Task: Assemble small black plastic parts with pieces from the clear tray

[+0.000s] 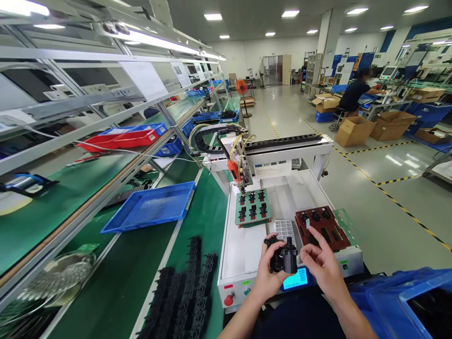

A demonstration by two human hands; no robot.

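Grips a black cylindrical plastic part (289, 260) in the curled left hand (269, 272), above the front edge of a white metal-framed machine (247, 252). Holds the right hand (322, 264) just beside it, spread loosely with index finger extended and a small pale label (308, 223) at the tip. Faces a pale green fixture plate (262, 220) bearing six black-and-red parts (252, 211) and a dark red slotted fixture (323, 230) holding black round parts (316, 215). Has nearby a blue plastic bin (384, 301) with black pieces (434, 308) inside, and a shallow blue plastic tray (151, 207) on the green worktop (209, 207)
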